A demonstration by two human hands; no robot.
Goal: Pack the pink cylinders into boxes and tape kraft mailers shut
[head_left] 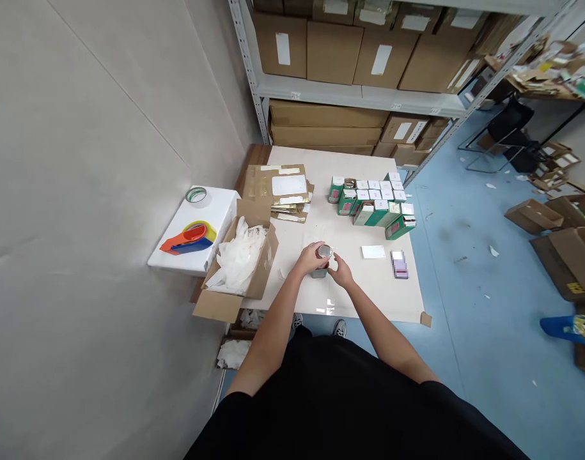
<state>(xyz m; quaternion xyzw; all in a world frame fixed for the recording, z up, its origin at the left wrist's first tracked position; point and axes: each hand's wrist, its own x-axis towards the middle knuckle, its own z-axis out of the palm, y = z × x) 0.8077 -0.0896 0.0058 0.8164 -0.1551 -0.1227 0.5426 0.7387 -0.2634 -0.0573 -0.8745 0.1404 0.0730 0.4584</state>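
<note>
A can with a round silver lid [325, 251] is upright at the near middle of the table. My left hand [309, 258] is closed around its left side. Just below the can is a small green box [319, 273], partly covered by my hands; whether the can is partly inside it cannot be made out. My right hand [341, 273] curves in from the right, its thumb at the box's edge and its index finger close to the can. To the right lie a white card [373, 252] and a small stack of purple-edged cards [399, 264].
Several green boxes [378, 211] stand in rows at the table's back right. Flattened cardboard [288, 185] lies at the back left. On the left, an open carton [268, 255] holds white packing paper, beside an orange-and-blue tape dispenser [191, 237]. Loaded shelving [321, 89] rises behind the table.
</note>
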